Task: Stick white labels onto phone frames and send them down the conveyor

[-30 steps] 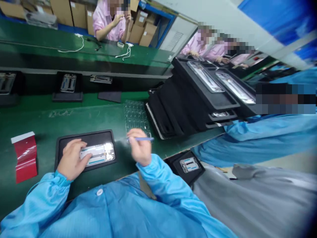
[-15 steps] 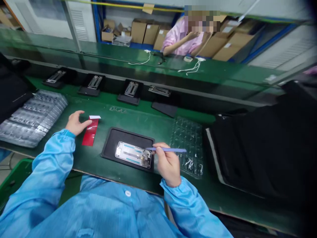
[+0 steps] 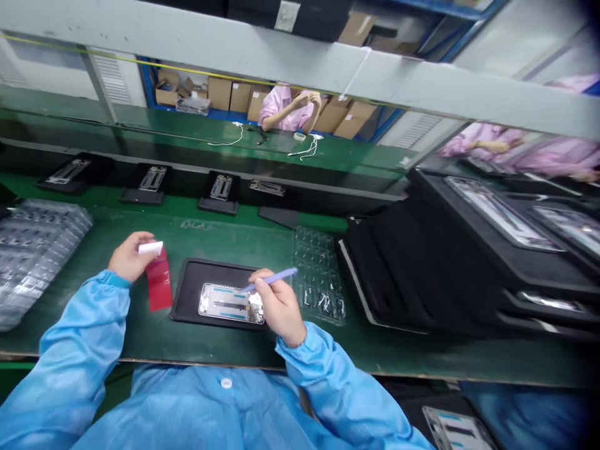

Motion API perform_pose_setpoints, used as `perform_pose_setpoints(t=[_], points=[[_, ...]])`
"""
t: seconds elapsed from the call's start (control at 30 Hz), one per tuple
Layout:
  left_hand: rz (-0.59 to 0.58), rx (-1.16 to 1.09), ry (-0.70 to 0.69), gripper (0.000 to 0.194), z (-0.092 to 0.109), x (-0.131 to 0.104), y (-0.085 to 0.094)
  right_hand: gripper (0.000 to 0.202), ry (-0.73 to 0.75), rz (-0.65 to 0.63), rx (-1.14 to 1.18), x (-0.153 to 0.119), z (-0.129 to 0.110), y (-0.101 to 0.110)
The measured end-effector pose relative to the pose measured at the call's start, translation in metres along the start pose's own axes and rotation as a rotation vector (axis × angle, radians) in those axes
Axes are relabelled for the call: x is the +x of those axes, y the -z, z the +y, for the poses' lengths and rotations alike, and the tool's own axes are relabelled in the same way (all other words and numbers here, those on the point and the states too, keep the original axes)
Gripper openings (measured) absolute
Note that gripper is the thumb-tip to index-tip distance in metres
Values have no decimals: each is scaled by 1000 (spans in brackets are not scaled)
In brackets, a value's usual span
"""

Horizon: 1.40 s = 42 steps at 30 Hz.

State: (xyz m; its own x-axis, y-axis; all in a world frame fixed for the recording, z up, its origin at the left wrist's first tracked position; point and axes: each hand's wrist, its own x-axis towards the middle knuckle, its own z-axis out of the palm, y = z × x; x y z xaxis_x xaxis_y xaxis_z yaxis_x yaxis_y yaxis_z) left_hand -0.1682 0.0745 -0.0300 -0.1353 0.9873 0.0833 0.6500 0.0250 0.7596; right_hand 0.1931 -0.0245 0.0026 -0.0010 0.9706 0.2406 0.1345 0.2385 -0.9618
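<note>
My left hand pinches the white-ended top of a red film strip, lifting that end while the lower part hangs near the green bench. In my right hand is a thin purple stick tool, its tip at the upper edge of an open phone frame. The frame has blue strips and exposed parts at its right end, partly behind my fingers. It lies on a black tray. Right of the tray is a clear blister tray with small pieces in its pockets.
Black trays with phone frames line the back of the bench. Stacked clear trays stand at left. A tall, leaning stack of black trays rises at right. A person in pink sits across; others are at far right.
My left hand has closed on the red strip's white end and raised it. My right hand has brought the purple tool further left over the frame. The view has shifted right.
</note>
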Motion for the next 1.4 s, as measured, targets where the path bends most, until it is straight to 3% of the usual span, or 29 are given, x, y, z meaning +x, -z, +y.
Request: perform_pose_setpoints(t=[0.13, 0.27, 0.37, 0.5, 0.7, 1.0, 1.4], points=[[-21, -314, -139, 45, 54, -56, 1, 26, -41, -77, 211, 6, -12, -16], [-278, -393, -170, 29, 107, -101, -9, 28, -82, -144, 383, 2, -28, -31], [-384, -375, -167, 26, 125, -113, -13, 25, -89, -147, 442, -6, -36, -35], [-396, -377, -170, 23, 131, -116, -17, 21, -92, -119, 455, -21, -42, -37], [-515, -557, -76, 26, 127, -122, -39, 12, -90, -26, 427, -40, -43, -38], [-432, -659, -34, 21, 126, -129, -57, 7, 8, 30, 288, -45, -41, -31], [-392, -566, -36, 15, 123, -130, -59, 10, 36, 5, 195, -43, -31, -33]])
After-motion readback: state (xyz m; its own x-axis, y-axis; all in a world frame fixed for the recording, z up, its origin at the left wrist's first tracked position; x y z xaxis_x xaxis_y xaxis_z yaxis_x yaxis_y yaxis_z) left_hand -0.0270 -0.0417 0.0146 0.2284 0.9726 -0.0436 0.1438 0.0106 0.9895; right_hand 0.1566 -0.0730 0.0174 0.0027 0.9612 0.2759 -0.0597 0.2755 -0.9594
